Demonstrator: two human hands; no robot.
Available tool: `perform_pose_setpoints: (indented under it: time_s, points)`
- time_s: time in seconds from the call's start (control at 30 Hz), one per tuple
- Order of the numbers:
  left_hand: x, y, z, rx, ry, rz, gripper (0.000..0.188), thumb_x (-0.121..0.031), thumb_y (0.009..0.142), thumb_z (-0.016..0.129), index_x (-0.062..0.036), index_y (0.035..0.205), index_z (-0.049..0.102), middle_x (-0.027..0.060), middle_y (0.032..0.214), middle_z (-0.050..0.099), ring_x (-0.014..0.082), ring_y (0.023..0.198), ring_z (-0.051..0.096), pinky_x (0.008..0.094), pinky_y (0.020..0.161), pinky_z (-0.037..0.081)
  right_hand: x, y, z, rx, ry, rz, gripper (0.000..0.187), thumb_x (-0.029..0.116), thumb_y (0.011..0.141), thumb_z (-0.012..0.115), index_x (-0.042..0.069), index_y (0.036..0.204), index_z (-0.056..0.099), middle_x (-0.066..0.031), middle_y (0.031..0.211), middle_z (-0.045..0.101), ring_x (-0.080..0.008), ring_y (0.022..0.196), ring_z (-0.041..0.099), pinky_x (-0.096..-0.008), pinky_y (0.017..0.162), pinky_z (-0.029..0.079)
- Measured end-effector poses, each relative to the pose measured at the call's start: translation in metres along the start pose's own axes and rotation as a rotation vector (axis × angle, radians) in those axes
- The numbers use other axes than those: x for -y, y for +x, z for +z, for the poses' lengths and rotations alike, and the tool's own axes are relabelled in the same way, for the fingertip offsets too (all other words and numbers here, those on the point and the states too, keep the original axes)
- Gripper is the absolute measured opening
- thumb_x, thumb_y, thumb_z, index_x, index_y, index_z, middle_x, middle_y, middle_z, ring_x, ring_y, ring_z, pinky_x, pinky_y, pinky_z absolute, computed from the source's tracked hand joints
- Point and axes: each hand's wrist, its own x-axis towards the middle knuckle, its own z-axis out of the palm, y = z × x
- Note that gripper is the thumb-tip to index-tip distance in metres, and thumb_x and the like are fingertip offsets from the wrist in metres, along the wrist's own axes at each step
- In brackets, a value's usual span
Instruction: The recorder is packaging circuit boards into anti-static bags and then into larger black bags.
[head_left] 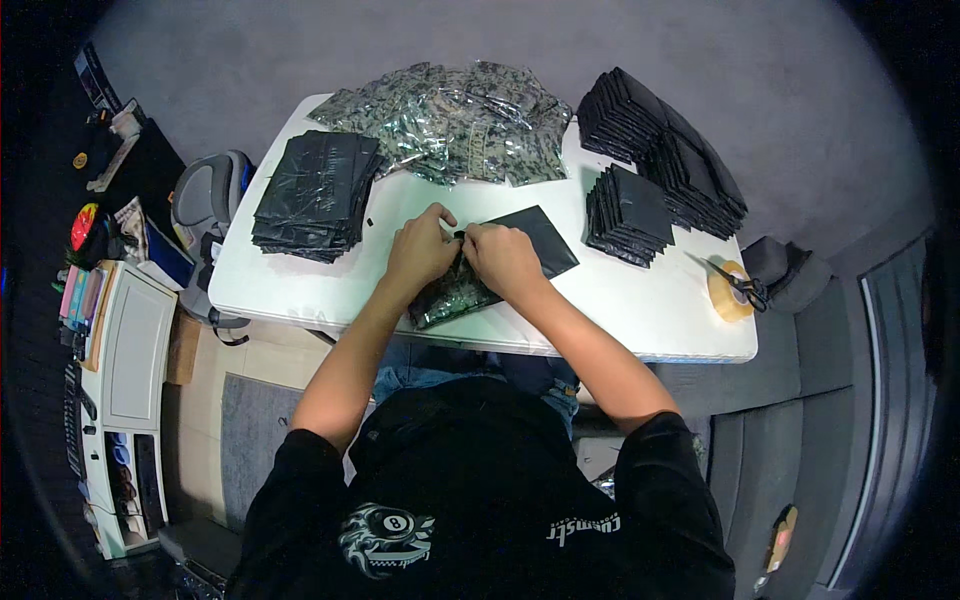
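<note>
Near the front middle of the white table, a black plastic mailer bag (540,240) lies flat and slanted. A camouflage-patterned packet in shiny clear plastic (445,297) shows at its near left part; whether it lies inside or on top I cannot tell. My left hand (424,247) is closed, its fingertips at the bag's upper edge. Right beside it, my right hand (503,258) pinches the same edge, with the fingers curled. A small dark flap of the bag shows between the two hands.
Flat black bags (315,190) are stacked at left. Clear-wrapped camouflage packets (470,120) are heaped at the back. Piles of folded black packages (625,215) stand at right. Scissors (750,288) rest on a tape roll (728,303) by the right edge. A grey chair (208,195) stands left.
</note>
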Motion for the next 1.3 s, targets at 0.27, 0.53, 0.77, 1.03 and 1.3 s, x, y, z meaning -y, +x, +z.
perform_pose_setpoints:
  time_s: [0.27,0.53,0.77,1.03,1.3]
  points:
    - [0.014,-0.014,-0.012,-0.042,0.05,0.175,0.048,-0.018,0.089,0.08,-0.0051,0.133,0.065,0.0203,0.113,0.075,0.0355,0.109,0.073,0.0432,0.095,0.057,0.013,-0.019,-0.009,0.047,-0.078,-0.009,0.022,0.024,0.099,0.065,0.003,0.094,0.066,-0.0192,0.087,0.071,-0.043,0.078,0.073,-0.0531,0.073,0.06]
    - [0.013,-0.102,-0.033,-0.207,0.233,0.136,0.057,-0.025,0.087,0.084,-0.0017,0.135,0.063,0.0226,0.119,0.064,0.041,0.114,0.065,0.05,0.095,0.055,0.0,-0.028,-0.007,0.081,-0.09,-0.052,0.022,0.021,0.097,0.062,0.001,0.095,0.071,-0.0214,0.085,0.075,-0.0423,0.075,0.075,-0.051,0.072,0.062]
    - [-0.01,-0.105,-0.025,-0.056,-0.003,-0.027,0.056,-0.016,0.087,0.085,-0.0012,0.136,0.063,0.0235,0.11,0.07,0.0348,0.105,0.073,0.0439,0.084,0.059,0.0,-0.026,0.005,0.07,-0.101,-0.044,0.019,0.019,0.097,0.061,0.003,0.09,0.069,-0.0223,0.078,0.074,-0.0428,0.072,0.075,-0.0535,0.068,0.061]
    - [0.019,-0.075,0.016,0.033,-0.489,-0.032,0.047,0.003,0.092,0.077,0.004,0.136,0.061,0.0143,0.116,0.073,0.0239,0.094,0.077,0.0337,0.079,0.064,0.01,-0.015,-0.003,0.078,-0.108,-0.026,0.02,0.019,0.097,0.062,0.002,0.092,0.071,-0.0233,0.078,0.074,-0.0435,0.072,0.075,-0.0526,0.069,0.062]
    - [0.011,-0.069,-0.003,0.204,-1.041,-0.331,0.043,0.002,0.099,0.071,0.0085,0.139,0.056,0.0223,0.126,0.071,0.0271,0.108,0.076,0.0361,0.09,0.067,0.008,-0.015,-0.01,0.095,-0.051,0.03,0.024,0.022,0.099,0.06,0.002,0.089,0.069,-0.0245,0.078,0.072,-0.046,0.076,0.073,-0.0569,0.073,0.059]
